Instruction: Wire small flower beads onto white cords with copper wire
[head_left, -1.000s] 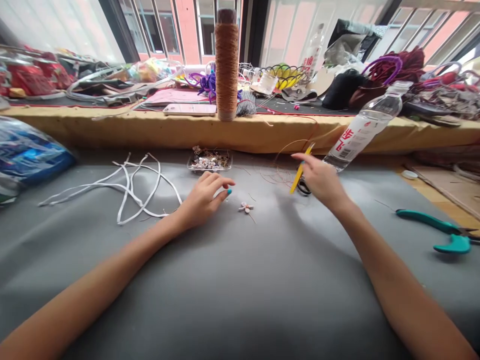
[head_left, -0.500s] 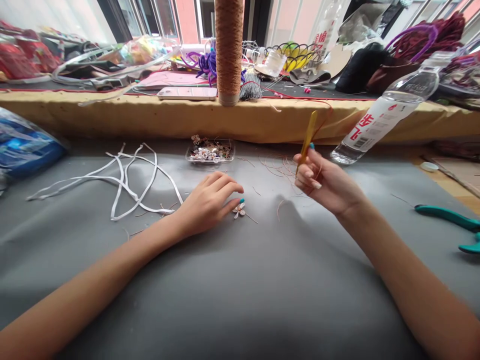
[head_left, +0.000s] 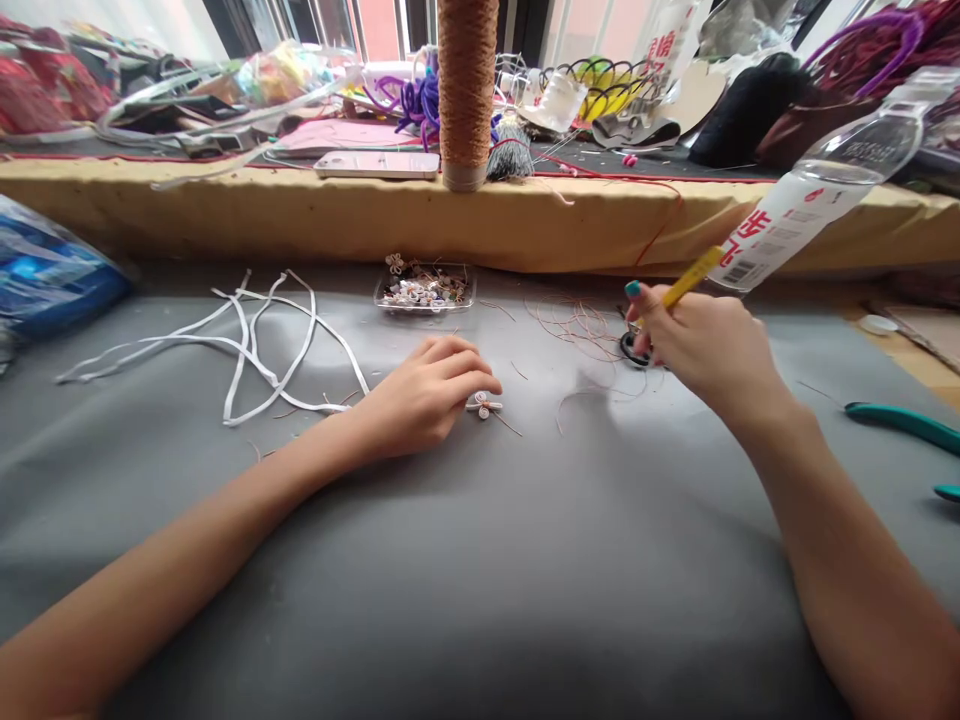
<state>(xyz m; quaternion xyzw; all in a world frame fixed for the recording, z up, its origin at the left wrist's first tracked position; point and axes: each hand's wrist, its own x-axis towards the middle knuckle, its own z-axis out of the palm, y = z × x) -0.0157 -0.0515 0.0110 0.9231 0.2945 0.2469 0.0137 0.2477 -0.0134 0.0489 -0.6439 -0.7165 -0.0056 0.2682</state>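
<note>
My left hand [head_left: 435, 395] rests on the grey mat, its curled fingertips at a small white flower-shaped piece [head_left: 484, 405] with thin wire; its fingers seem to press on or pinch the edge of that piece. My right hand [head_left: 709, 345] is closed around a slim yellow tool [head_left: 694, 278], which points up to the right. Below the right thumb and fingers is a small black ring-shaped item [head_left: 636, 348], touching or close to the fingertips. Loose copper-coloured wire [head_left: 574, 325] lies beside it.
A clear tray of beads [head_left: 425, 290] stands at the back. White cords [head_left: 281, 385] lie left. A tilted water bottle [head_left: 817, 200] and teal-handled pliers [head_left: 904, 422] are on the right. A cluttered ledge [head_left: 337, 205] with a brown thread cone [head_left: 466, 95] runs along the back.
My right hand has turned palm-down and moved right, and the yellow tool now leans right. The black item has come into view beneath it. My left thumb is now hidden beside the flower piece.
</note>
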